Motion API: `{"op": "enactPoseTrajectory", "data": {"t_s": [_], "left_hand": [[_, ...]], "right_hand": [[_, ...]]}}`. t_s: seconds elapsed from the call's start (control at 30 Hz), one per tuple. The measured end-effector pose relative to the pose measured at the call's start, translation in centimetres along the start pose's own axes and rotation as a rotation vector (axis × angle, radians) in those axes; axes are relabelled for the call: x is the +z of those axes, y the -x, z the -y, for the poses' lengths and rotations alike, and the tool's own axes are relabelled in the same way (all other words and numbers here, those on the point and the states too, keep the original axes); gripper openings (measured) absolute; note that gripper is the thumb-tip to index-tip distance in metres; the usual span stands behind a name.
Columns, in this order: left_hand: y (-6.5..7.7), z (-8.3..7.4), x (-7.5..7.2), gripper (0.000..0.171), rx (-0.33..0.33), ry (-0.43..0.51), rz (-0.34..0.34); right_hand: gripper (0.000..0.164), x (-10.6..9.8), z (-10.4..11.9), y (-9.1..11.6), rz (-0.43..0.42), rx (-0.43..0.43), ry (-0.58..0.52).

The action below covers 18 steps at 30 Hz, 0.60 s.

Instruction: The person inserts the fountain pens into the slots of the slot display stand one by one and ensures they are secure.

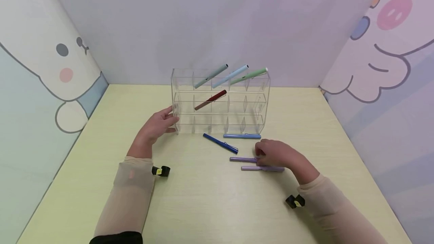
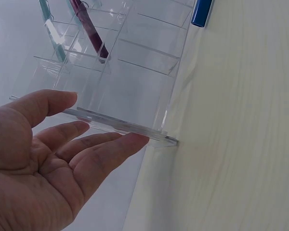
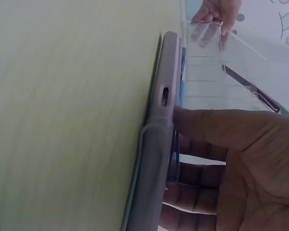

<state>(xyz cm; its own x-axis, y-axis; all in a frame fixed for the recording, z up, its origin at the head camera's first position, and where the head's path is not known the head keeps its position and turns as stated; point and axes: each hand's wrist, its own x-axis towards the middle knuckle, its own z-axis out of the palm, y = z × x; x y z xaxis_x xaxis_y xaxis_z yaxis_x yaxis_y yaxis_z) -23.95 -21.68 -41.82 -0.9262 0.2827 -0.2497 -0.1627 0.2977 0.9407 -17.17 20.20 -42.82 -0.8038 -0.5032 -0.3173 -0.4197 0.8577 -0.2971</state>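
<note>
A clear acrylic pen rack (image 1: 220, 119) with tiered compartments stands at the back of the table. My left hand (image 1: 159, 123) holds its left side panel, the thumb on one side and the fingers on the other in the left wrist view. My right hand (image 1: 276, 153) pinches the right part of a purple pen (image 1: 242, 159) lying on the table. A light purple pen (image 3: 156, 154) lies just in front of that hand and partly hides the fingertips in the right wrist view. A dark blue pen (image 1: 220, 143) and a lighter blue pen (image 1: 241, 136) lie before the rack.
In the rack's top row lean a grey-green pen (image 1: 211, 76), a pale blue pen (image 1: 230, 76) and a green pen (image 1: 249, 75). A dark red pen (image 1: 211, 100) leans in the middle row. Cartoon-printed walls (image 1: 217, 22) enclose the pale wooden table (image 1: 217, 206).
</note>
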Motion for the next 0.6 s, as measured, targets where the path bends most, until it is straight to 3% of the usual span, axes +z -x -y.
{"op": "enactPoseTrajectory", "data": {"t_s": [0.27,0.6], "left_hand": [[0.0,0.0,-0.1,0.071,-0.007,0.008,-0.001],[0.1,0.0,-0.1,0.07,-0.01,0.008,-0.005]], "right_hand": [[0.016,-0.1,0.2,-0.1,-0.023,-0.032,0.03],[0.008,-1.5,-1.1,0.4,-0.042,-0.059,-0.205]]}}
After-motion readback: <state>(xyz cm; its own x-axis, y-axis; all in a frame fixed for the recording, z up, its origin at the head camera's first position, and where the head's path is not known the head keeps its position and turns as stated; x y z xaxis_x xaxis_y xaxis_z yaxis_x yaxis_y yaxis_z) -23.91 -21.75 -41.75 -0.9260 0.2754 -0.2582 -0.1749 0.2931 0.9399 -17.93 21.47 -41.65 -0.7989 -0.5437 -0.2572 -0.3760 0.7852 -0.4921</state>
